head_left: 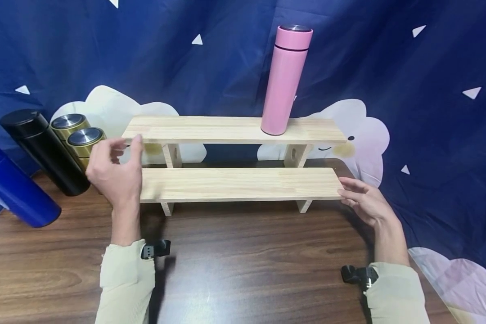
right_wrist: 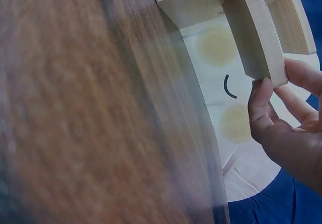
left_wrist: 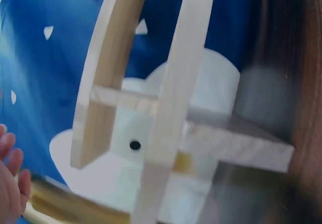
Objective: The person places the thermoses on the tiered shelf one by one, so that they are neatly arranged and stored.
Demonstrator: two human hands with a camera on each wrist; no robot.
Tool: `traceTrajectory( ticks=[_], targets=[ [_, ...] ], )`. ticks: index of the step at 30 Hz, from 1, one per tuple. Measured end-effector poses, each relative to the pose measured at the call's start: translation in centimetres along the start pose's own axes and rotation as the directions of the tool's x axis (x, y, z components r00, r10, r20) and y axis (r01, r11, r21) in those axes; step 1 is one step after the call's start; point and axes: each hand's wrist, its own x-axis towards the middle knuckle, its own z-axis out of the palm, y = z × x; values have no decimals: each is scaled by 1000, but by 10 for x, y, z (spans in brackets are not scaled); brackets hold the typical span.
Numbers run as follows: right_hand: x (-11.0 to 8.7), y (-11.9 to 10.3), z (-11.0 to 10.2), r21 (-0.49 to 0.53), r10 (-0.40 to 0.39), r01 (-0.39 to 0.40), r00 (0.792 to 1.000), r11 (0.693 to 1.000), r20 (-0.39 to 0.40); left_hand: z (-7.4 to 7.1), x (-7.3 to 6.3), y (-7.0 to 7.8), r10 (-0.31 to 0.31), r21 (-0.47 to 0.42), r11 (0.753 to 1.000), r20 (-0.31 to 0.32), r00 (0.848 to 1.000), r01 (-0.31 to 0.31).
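Observation:
A two-tier wooden shelf (head_left: 239,183) stands on the table, with a pink thermos (head_left: 286,81) upright on the right half of its upper board. My right hand (head_left: 368,202) pinches the right end of the lower board; in the right wrist view the thumb and fingers (right_wrist: 261,100) lie on opposite faces of the wood. Raised by the shelf's left end, my left hand (head_left: 117,175) has its thumb apart from loosely bent fingers and holds nothing. Two gold thermoses (head_left: 86,136) stand just behind it, partly hidden. Only some left fingertips (left_wrist: 15,161) show in the left wrist view.
Left of the shelf are a black thermos (head_left: 44,153) and a blue thermos (head_left: 18,189). A dark blue cloth (head_left: 227,58) with clouds and white triangles hangs behind the brown wooden table (head_left: 247,261).

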Motion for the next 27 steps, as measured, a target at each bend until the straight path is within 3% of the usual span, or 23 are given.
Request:
traceTrajectory(
  ticks=[4,11,20,23,27],
  targets=[
    [-1,-1,1,-5,8,-8,1000,1000,-4,-9,-1,-13,-100,-30,995,-144,985,96],
    [-1,-1,1,-22,15,-15,1000,1000,-18,-15,3,-27,-210,-9,977,-242,947,215],
    [-1,-3,0,-14,15,-15,1000,1000,-6,-18,8,-38,-341,29,932,-255,905,360],
    [-1,-2,0,-8,17,-17,1000,1000,-6,-18,9,-46,-349,16,931,-245,904,364],
    [-1,-2,1,-7,19,-19,1000,1000,-10,-20,11,-51,-339,-53,941,-205,918,335]
  ],
)
